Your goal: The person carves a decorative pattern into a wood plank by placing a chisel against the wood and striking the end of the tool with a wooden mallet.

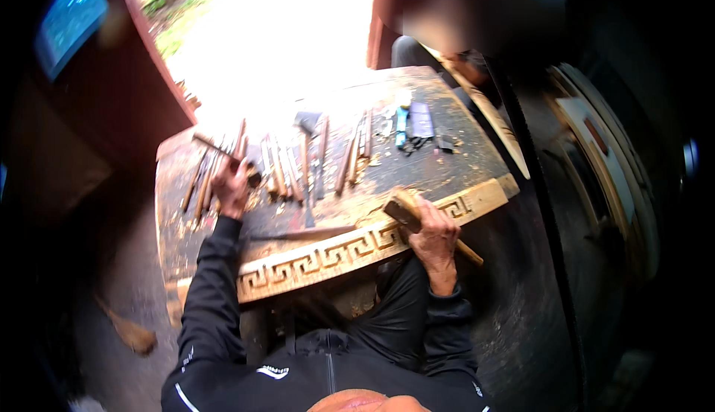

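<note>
My left hand (232,189) is closed around a slim dark-handled chisel (211,144) above the left side of the workbench, near a row of tools. Blur hides the chisel's tip. My right hand (434,238) grips a wooden mallet (403,209), its block head up and left of the fingers and its handle sticking out to the lower right. Under the mallet, along the bench's near edge, runs a long pale board (328,257) carved with a Greek key pattern.
Several chisels (285,166) lie in groups on the worn workbench (462,163), among wood shavings. A hatchet-like tool (306,123), a blue object (401,125) and a purple box (421,119) lie farther back. Another person sits at the far right beside a long board (495,118). A brush (134,336) lies lower left.
</note>
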Demonstrator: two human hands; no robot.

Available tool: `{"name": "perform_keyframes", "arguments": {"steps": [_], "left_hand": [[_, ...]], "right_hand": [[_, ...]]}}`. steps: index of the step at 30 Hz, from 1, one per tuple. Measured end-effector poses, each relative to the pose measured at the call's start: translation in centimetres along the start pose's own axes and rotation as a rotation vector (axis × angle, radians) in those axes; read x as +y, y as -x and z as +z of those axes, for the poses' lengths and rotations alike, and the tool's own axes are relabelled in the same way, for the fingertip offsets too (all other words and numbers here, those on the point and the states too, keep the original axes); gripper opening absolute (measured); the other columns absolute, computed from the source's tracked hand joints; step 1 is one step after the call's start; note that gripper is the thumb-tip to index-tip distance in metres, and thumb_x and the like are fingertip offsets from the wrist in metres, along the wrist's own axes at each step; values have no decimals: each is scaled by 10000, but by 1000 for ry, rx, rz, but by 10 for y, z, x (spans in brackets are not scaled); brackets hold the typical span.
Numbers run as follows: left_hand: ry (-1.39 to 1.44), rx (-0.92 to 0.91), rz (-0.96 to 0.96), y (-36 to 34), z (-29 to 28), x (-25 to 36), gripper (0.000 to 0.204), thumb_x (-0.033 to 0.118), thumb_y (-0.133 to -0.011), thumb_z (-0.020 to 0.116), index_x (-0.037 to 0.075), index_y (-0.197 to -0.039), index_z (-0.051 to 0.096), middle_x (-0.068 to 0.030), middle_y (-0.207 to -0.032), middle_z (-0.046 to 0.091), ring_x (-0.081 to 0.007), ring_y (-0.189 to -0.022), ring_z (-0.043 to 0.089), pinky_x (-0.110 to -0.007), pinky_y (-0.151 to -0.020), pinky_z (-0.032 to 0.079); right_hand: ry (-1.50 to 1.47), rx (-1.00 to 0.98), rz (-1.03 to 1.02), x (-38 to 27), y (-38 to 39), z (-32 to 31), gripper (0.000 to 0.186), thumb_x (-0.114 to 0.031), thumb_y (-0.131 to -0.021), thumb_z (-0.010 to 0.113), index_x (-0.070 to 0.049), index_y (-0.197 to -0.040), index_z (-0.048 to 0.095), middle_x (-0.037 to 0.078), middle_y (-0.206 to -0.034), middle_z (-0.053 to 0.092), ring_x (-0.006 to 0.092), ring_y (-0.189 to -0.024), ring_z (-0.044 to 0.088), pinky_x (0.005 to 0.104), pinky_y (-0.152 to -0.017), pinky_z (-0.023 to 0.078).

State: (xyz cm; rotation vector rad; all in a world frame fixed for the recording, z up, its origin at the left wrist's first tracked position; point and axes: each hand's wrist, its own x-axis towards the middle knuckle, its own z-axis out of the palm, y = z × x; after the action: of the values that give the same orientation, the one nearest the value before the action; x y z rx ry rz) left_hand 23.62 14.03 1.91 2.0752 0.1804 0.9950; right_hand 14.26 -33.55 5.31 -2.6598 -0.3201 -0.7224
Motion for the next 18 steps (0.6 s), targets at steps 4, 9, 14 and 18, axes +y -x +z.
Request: {"name": "perform_keyframes", "arguments": {"steps": [4, 9, 14, 18], "left_hand": [[-61, -3, 61, 4, -7, -30, 120, 100, -1015, 834, 48, -1106, 775, -128, -891, 833, -248, -799, 816, -379, -726, 588], [-31, -70, -15, 8, -9, -5, 96, 53, -1023, 838, 3, -1085, 785, -80, -930, 825, -143, -872, 768, -322, -792, 586], [385, -195, -105, 20, -26, 48, 82, 6, -1053, 785, -25, -1124, 757, -75, -996, 833, -154, -937, 795, -296, -881, 614], [519, -335, -149, 62, -43, 93, 104, -10, -1068, 757, -17, -1170, 739, -123, -1018, 842, -200, -997, 823, -345, -938, 659]], "right_hand": [[18, 45, -62, -3, -6, 1, 659, -155, -748, 946, -75, -1368, 740, 132, -1218, 809, 372, -1045, 789, 456, -892, 634], [-42, -40, -26, -5, -2, -9, 605, 21, -748, 813, -24, -1341, 700, 167, -1166, 769, 391, -1074, 732, 480, -948, 592], [0, -74, 22, -5, -1, -6, 659, -81, -742, 922, -73, -1366, 714, 144, -1176, 803, 381, -1055, 779, 473, -892, 630], [-98, -122, 53, -15, -3, -13, 643, 26, -754, 827, -17, -1374, 663, 185, -1160, 741, 423, -1108, 705, 496, -981, 575]]}}
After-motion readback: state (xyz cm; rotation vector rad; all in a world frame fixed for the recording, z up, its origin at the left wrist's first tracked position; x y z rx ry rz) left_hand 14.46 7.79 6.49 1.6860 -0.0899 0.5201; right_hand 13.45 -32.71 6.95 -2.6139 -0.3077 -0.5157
